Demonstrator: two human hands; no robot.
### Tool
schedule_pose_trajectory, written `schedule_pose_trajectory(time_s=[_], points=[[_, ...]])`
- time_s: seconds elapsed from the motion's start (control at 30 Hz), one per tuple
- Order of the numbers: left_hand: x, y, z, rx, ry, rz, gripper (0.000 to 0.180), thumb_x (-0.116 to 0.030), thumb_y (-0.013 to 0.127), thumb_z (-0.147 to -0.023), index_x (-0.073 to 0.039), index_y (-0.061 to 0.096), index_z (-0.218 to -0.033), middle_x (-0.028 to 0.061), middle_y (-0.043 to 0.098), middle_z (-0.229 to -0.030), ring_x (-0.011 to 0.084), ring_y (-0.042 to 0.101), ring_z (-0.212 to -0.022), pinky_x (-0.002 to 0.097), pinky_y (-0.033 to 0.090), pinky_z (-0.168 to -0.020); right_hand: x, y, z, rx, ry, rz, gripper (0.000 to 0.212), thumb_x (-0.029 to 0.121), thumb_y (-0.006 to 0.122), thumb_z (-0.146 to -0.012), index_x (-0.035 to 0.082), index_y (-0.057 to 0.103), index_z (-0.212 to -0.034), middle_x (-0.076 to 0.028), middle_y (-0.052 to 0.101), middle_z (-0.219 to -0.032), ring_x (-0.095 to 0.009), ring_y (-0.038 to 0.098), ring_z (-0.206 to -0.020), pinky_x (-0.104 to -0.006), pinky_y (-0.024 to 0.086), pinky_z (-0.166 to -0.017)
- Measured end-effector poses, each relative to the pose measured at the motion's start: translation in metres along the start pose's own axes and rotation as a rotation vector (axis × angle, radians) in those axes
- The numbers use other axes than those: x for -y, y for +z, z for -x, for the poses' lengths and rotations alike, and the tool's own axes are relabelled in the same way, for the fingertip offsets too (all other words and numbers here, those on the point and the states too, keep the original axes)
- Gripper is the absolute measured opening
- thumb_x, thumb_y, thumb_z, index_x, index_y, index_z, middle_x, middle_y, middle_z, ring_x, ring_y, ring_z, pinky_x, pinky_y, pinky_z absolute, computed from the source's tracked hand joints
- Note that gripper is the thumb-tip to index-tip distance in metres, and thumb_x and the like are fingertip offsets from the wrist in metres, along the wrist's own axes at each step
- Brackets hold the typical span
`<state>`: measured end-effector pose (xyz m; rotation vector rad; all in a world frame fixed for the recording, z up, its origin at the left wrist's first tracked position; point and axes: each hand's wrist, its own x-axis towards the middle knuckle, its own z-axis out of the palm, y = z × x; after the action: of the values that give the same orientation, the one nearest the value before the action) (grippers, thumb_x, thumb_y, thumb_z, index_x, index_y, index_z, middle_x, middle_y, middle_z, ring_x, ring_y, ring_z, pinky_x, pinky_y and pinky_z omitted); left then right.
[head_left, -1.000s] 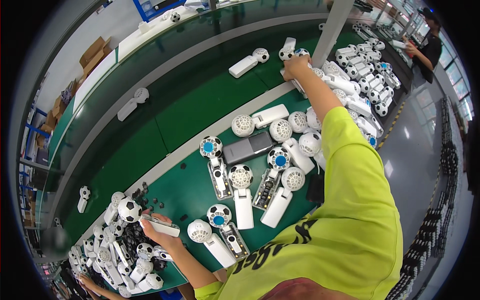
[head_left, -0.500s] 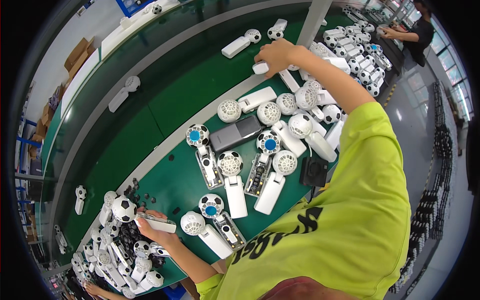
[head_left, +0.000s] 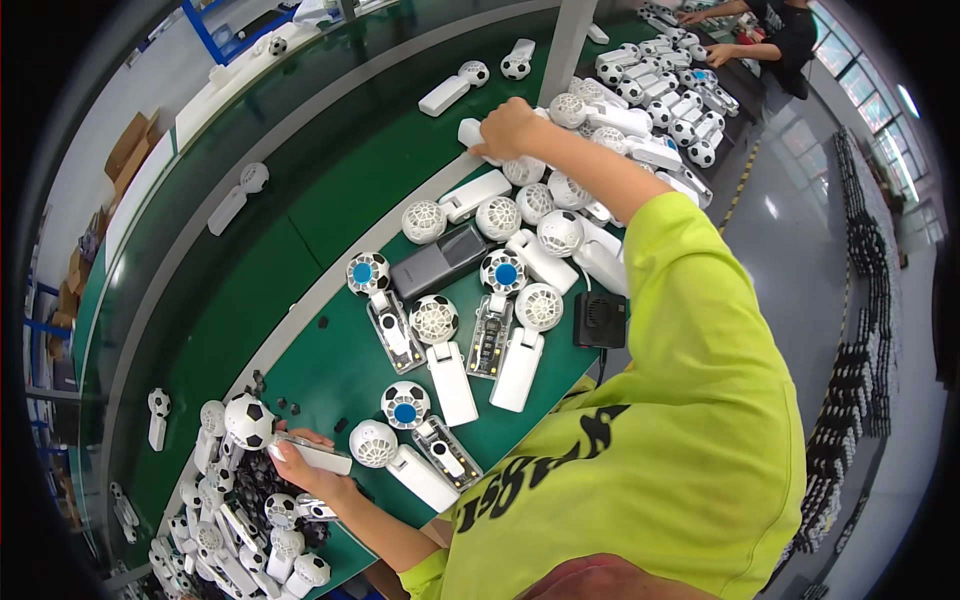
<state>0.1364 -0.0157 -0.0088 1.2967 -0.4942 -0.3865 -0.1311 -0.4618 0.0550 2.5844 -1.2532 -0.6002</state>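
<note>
My left hand (head_left: pixel 308 468), low on the left, is closed around the white handle of a fan-like device with a black-and-white football-patterned head (head_left: pixel 249 421). My right hand (head_left: pixel 508 130) reaches far up to the bench's back rail. Its fingers grip a white, rounded handle-like piece (head_left: pixel 470 133); the rest of it is hidden behind the hand. White lattice-headed devices (head_left: pixel 523 170) lie just below that hand. Between my hands are several more devices, some with bare clear-cased handles (head_left: pixel 397 333) and blue discs (head_left: pixel 504 272) in their heads. A grey oblong case (head_left: pixel 438 262) lies among them.
Piled devices (head_left: pixel 225 540) and small black pieces (head_left: pixel 275 485) crowd the lower left. A green conveyor (head_left: pixel 330 190) runs behind the rail, carrying a few devices (head_left: pixel 445 95). A black box (head_left: pixel 600 320) sits by my shirt. A post (head_left: pixel 567 50) and a co-worker (head_left: pixel 782 40) are at upper right.
The whole view has shifted slightly. My right hand has moved a little left and nearer, and the white piece in it is tilted differently. My left hand keeps its hold.
</note>
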Motion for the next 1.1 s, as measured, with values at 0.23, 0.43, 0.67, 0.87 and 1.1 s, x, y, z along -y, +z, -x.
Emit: schedule_pose_trajectory(time_s=[0.23, 0.43, 0.67, 0.87, 1.1], points=[[0.004, -0.001, 0.017, -0.020, -0.097, 0.189, 0.043, -0.049, 0.050, -0.097, -0.017, 0.046, -0.125, 0.0058, 0.057, -0.082, 0.0157, 0.057, -0.064, 0.0268, 0.048, -0.049, 0.023, -0.058, 0.039, -0.262, -0.235, 0.138, 0.047, 0.052, 0.063, -0.085, 0.009, 0.071, -0.102, -0.010, 0.072, -0.095, -0.029, 0.070, -0.089, -0.0413, 0.054, -0.074], [-0.018, 0.075, 0.027, 0.366, 0.009, 0.167, 0.041, -0.037, 0.045, -0.101, -0.010, 0.041, -0.132, 0.0124, 0.058, -0.099, 0.0205, 0.058, -0.085, 0.0338, 0.049, -0.072, 0.211, -0.089, 0.114, -0.282, -1.027, -1.801, 0.062, 0.026, 0.072, -0.082, 0.007, 0.045, -0.134, -0.016, 0.061, -0.113, -0.024, 0.067, -0.084, -0.0386, 0.056, -0.075], [-0.035, -0.010, -0.015, 0.142, 0.432, -0.919, 0.019, -0.009, 0.061, -0.087, -0.003, 0.070, -0.103, 0.0163, 0.064, -0.108, 0.0342, 0.062, -0.098, 0.0410, 0.050, -0.085, 0.281, -0.095, 0.123, 0.157, -0.657, -2.287, 0.061, 0.016, 0.076, -0.081, 0.007, 0.041, -0.129, -0.016, 0.062, -0.107, -0.021, 0.064, -0.071, -0.0338, 0.055, -0.058], [-0.008, -0.054, -0.054, 0.296, 0.432, -1.205, 0.021, -0.009, 0.065, -0.086, -0.001, 0.068, -0.105, 0.0143, 0.064, -0.099, 0.0328, 0.064, -0.092, 0.0394, 0.051, -0.081, 0.296, -0.072, 0.114, 0.120, -0.510, -2.419, 0.051, 0.017, 0.076, -0.083, 0.007, 0.044, -0.122, -0.016, 0.062, -0.100, -0.022, 0.062, -0.066, -0.0331, 0.054, -0.054], [0.011, -0.041, -0.062, 0.475, 0.575, -1.370, 0.020, -0.009, 0.068, -0.084, -0.001, 0.068, -0.102, 0.0130, 0.064, -0.094, 0.0324, 0.063, -0.089, 0.0384, 0.052, -0.077, 0.291, -0.063, 0.113, 0.267, -0.568, -2.731, 0.040, 0.027, 0.069, -0.090, 0.007, 0.047, -0.116, -0.011, 0.060, -0.089, -0.021, 0.061, -0.065, -0.0333, 0.053, -0.052]])
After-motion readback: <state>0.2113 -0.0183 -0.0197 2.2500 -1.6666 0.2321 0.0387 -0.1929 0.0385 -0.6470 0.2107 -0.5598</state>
